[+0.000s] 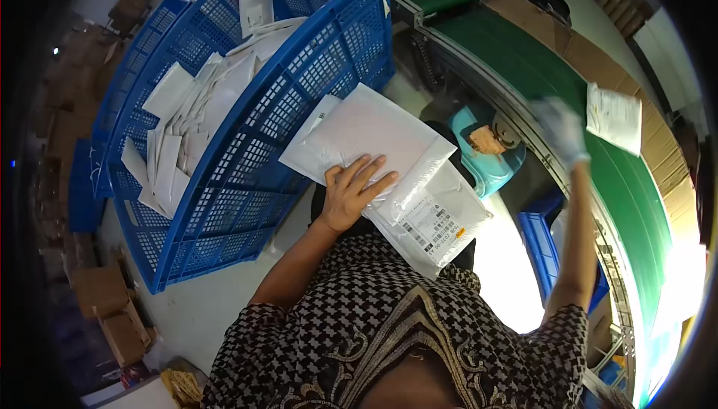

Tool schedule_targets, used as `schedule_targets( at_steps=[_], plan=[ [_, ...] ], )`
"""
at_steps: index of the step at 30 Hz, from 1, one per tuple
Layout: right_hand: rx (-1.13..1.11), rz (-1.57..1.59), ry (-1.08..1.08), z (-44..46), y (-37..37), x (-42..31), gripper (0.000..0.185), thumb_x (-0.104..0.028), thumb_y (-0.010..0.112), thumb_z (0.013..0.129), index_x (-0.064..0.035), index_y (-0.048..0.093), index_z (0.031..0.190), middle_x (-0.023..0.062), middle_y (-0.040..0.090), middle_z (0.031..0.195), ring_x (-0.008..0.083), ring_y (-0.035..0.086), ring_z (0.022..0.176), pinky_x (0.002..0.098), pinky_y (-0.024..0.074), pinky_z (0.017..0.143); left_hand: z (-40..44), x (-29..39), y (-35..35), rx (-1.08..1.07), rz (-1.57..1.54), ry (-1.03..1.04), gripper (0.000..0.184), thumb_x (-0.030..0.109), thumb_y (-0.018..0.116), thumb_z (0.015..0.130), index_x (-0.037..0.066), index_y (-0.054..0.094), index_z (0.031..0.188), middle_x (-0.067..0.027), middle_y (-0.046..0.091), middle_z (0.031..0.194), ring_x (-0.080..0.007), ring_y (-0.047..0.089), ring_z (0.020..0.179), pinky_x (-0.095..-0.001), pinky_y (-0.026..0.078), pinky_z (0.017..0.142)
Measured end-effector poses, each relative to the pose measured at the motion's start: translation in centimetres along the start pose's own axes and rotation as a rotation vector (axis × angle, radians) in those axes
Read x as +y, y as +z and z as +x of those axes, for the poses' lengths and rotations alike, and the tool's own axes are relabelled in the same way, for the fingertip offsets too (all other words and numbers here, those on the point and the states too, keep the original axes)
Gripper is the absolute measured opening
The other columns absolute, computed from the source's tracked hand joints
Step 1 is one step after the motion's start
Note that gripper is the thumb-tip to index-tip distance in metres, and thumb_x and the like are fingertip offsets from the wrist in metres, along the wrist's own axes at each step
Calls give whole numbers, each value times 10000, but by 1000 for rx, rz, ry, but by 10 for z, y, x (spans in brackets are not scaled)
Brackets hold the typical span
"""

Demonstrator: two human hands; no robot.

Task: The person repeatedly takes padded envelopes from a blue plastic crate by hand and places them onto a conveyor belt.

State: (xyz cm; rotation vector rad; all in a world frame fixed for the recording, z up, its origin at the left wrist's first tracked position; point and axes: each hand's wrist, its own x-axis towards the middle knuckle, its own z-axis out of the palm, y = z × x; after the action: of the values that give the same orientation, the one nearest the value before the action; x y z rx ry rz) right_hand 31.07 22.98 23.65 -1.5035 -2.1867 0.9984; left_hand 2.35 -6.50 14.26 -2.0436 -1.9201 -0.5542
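My bare left hand [355, 191] lies over a stack of white padded mailers, its fingers spread across them. The upper padded mailer [374, 128] slants towards the blue basket. A lower mailer [430, 222] bears a printed label with barcodes and an orange mark. The stack rests against my front, over my lap. My right hand [561, 131], in a white glove, is above the near edge of the green conveyor belt [621, 200]. It is smeared by motion, so its fingers cannot be made out. Just beyond it, a white parcel [615, 119] lies on the belt.
A large blue mesh basket [299, 87] full of white mailers [198, 106] stands at my left. Between me and the conveyor are a light-blue plastic item [490, 173] and a blue crate [540, 248]. Cardboard boxes [105, 297] stand on the floor at lower left.
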Motion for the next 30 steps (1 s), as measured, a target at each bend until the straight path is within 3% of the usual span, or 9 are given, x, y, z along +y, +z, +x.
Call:
schedule_targets(
  at_steps=[3, 7, 10, 14, 18, 21, 23, 25, 30],
  plan=[
    [-381, 181, -147, -17, 114, -75, 463, -446, 511, 865, -32, 605, 1049, 94, 611, 897, 166, 560, 708, 300, 477, 658, 4, 5, -1, -20, 12, 36, 396, 215, 547, 812, 281, 559, 1202, 24, 485, 1312, -142, 424, 1187, -351, 240, 882],
    [-250, 285, -319, -18, 171, -78, 237, -227, 646, 806, 5, 610, 838, 35, 568, 704, 126, 459, 621, 243, 412, 611, -2, 9, 2, 62, 37, -55, 420, 155, 551, 805, 247, 548, 1215, -33, 445, 1349, -181, 435, 1196, -416, 245, 949],
    [37, 403, -619, -21, 119, -79, 110, -103, 628, 791, -9, 641, 847, 51, 595, 743, 145, 507, 651, 257, 428, 640, 16, 12, 17, 79, -14, -82, 459, 125, 560, 784, 229, 534, 1231, -64, 427, 1362, -207, 437, 1205, -452, 242, 980],
    [651, -422, -941, 6, -8, -67, 134, -87, 574, 799, -64, 643, 911, 52, 594, 817, 194, 522, 679, 297, 423, 646, 8, 8, 4, -93, 102, -51, 518, 92, 568, 757, 213, 510, 1258, -90, 417, 1364, -235, 430, 1224, -472, 240, 998],
    [607, -1105, -570, 42, -68, -26, 206, -230, 542, 857, -97, 513, 1011, 71, 551, 838, 228, 543, 688, 355, 431, 629, 12, 7, 0, -96, -27, -66, 518, 88, 565, 761, 201, 505, 1263, -92, 416, 1364, -234, 436, 1221, -461, 242, 998],
    [-17, -520, 198, 10, -13, -27, 410, -361, 558, 850, -89, 528, 1155, 104, 580, 995, 242, 584, 774, 347, 472, 705, 11, 5, 3, -82, -34, -75, 513, 90, 563, 766, 200, 503, 1264, -91, 414, 1365, -234, 438, 1218, -456, 241, 1001],
    [-426, -167, -293, -23, 51, 25, 547, -478, 468, 880, -29, 519, 1189, 162, 558, 1130, 246, 552, 1000, 344, 442, 907, 10, 7, 8, -74, -44, -81, 508, 92, 561, 772, 200, 502, 1265, -91, 413, 1366, -234, 441, 1214, -450, 241, 1004],
    [-711, -76, 181, -71, 92, -32, 537, -420, 531, 847, 30, 533, 1140, 194, 536, 1177, 253, 517, 1065, 331, 411, 935, 10, 8, 10, -61, 0, -92, 482, 79, 547, 789, 161, 498, 1261, -98, 412, 1364, -242, 444, 1211, -438, 250, 1010],
    [-322, 360, -50, -87, 53, -11, 212, -203, 653, 800, 1, 642, 855, 6, 573, 616, 67, 416, 465, 181, 360, 439, 10, 7, 13, 54, -125, -151, 447, 68, 534, 795, 106, 500, 1240, -108, 431, 1343, -247, 452, 1201, -432, 262, 1015]
  ],
)
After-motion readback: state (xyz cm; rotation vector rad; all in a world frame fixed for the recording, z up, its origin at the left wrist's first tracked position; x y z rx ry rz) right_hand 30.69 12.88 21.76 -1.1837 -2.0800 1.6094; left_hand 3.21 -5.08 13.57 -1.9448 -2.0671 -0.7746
